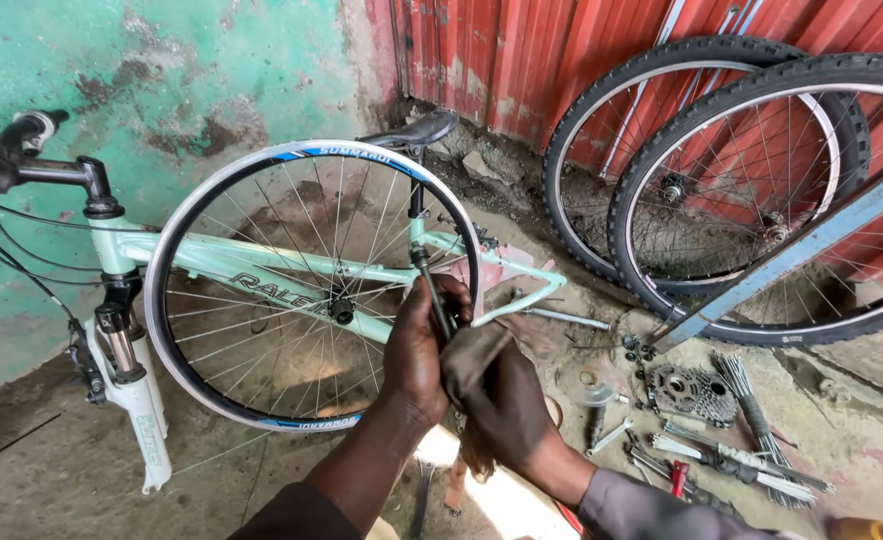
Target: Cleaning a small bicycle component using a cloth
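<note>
The bike frame (261, 262) is pale mint green with dark lettering. The bare wheel rim (211, 190) is silver-white with blue patches. The wall (161, 80) is patchy turquoise, the metal sheeting (531, 50) red and ribbed. The tyres (661, 60) are black, the rag (476, 365) brown.

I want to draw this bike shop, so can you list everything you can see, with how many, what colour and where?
Bike frame: one, pale green, lying against the green wall, with black handlebars and a black saddle.
Bare wheel rim: one, silver with blue marks, in front of the frame.
Wheels with tyres: two, black, leaning on the red metal wall.
Metal bar: one, blue, slanting across the wheels.
Gear cluster: one, grey, on the ground at right.
Loose spokes: a bundle, silver, beside the gears.
Rag: one, brown, in the hands.
Thin tool: one, dark, held upright.
Left hand: grips the tool.
Right hand: holds the rag.
</note>
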